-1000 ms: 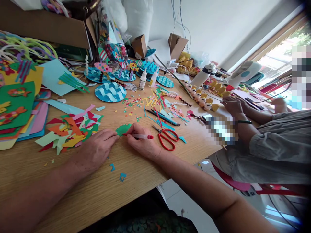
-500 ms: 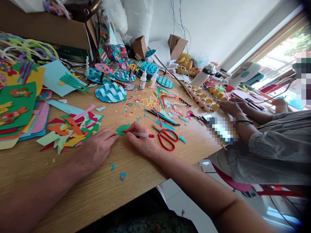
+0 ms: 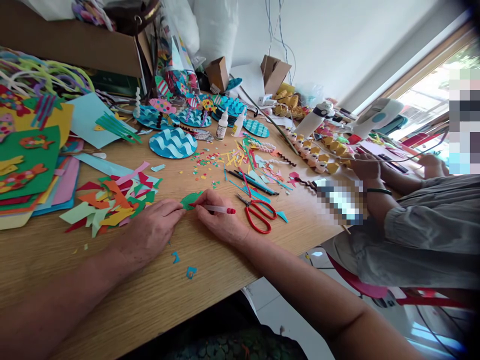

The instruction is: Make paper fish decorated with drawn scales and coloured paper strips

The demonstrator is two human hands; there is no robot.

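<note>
A green leaf-shaped paper piece point(image 3: 192, 200) lies on the wooden table between my two hands. My left hand point(image 3: 155, 227) rests on the table, its fingers together and their tips holding the paper's left edge. In my right hand point(image 3: 219, 222) is a pen point(image 3: 219, 209) with a clear barrel and red end, its red tip touching the green paper. Scissors with red handles point(image 3: 260, 215) lie just right of that hand. Colourful paper offcuts point(image 3: 112, 200) are heaped beyond my left hand. Small blue paper scraps point(image 3: 191, 272) lie nearer me.
Blue wave-patterned discs point(image 3: 173, 143) and two glue bottles point(image 3: 222, 125) stand farther back. Dark pens point(image 3: 251, 181) lie beyond the scissors. Coloured sheets point(image 3: 63, 185) are stacked at left. Another person's arm point(image 3: 378, 195) rests on the table at right, near a blurred phone-like object point(image 3: 339, 200).
My view shifts slightly, moving the scene a little to the right. Both hands stay in place, with the pen tip still on the green paper.
</note>
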